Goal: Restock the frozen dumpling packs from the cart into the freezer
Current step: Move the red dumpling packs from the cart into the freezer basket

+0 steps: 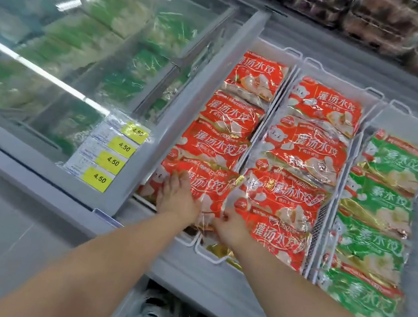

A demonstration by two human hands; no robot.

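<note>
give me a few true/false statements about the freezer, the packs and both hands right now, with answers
1. Both hands rest on one red pack in the left basket. True: the left hand lies flat on it and the right hand is at its near edge.
2. The right basket holds red packs. False: it holds green packs.
3. The yellow price tags on the glass lid read 4.50. True.
4. The lid covers the red packs. False: it is slid left, leaving them uncovered.
5. The middle basket is empty. False: it is full of red packs.
</note>
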